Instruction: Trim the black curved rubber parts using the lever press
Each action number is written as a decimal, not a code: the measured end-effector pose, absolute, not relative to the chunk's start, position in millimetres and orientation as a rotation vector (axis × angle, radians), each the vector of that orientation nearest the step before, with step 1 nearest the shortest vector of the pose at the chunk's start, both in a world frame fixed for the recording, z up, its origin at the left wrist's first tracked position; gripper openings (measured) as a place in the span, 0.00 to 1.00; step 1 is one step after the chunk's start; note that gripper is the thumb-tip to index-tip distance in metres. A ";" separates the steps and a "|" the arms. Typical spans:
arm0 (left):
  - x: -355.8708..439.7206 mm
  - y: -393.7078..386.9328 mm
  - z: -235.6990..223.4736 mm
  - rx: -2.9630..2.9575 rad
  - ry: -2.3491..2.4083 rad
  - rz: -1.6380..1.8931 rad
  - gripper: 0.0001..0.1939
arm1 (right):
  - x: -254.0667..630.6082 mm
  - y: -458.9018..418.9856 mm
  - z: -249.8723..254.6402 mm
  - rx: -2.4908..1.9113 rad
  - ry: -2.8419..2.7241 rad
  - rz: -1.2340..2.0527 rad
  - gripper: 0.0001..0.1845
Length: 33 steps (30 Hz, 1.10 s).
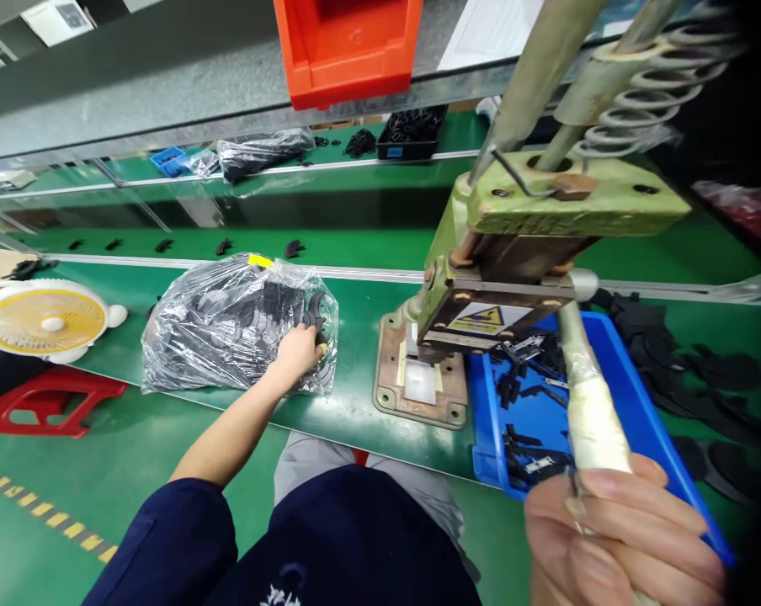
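My left hand (pixel 298 352) reaches to the right end of a clear plastic bag (pixel 229 337) packed with black and grey curved parts (pixel 316 311). Its fingers are curled in among those parts, with a yellow cover on one fingertip; what they pinch is hidden. My right hand (pixel 620 530) is wrapped around the taped lever handle (pixel 595 421) of a green hand press (pixel 513 252). Under the press ram, a small metal fixture (pixel 420 380) sits on the rusty base plate (pixel 386 387).
Right of the press, a blue tray (pixel 491 421) holds black parts with metal pieces. Loose black pieces (pixel 702 370) lie beyond it. Several black parts (pixel 294 248) stand in a row behind the bag. A fan (pixel 52 324) is at left; an orange bin (pixel 352 59) overhangs the shelf.
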State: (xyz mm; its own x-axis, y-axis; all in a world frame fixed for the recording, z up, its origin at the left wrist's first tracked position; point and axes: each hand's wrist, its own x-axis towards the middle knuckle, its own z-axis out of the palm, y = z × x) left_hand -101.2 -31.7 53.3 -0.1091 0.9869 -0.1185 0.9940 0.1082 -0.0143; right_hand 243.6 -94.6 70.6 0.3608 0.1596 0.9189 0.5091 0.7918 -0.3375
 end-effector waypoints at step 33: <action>-50.7 0.1 21.9 1.907 2.082 0.192 0.22 | 238.4 -100.2 86.4 -0.599 -1.245 -0.124 0.07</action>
